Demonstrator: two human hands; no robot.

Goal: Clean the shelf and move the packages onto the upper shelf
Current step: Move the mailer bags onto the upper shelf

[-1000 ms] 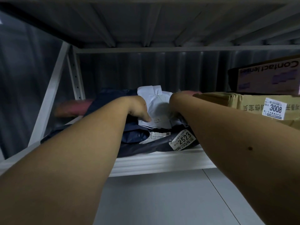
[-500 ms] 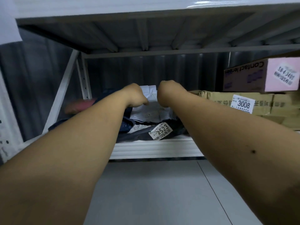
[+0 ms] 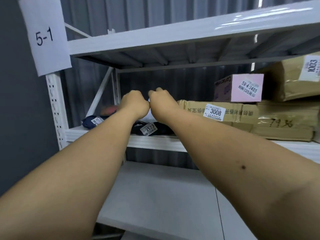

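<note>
Two hands (image 3: 149, 104), four labelled boxes (image 3: 214, 111)

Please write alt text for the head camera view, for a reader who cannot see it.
Two bare hands, left hand and right hand, reach side by side into a white metal shelf, curled on a white package atop dark mailer bags. To the right sit cardboard boxes and a pink box; the upper shelf shows nothing on it.
</note>
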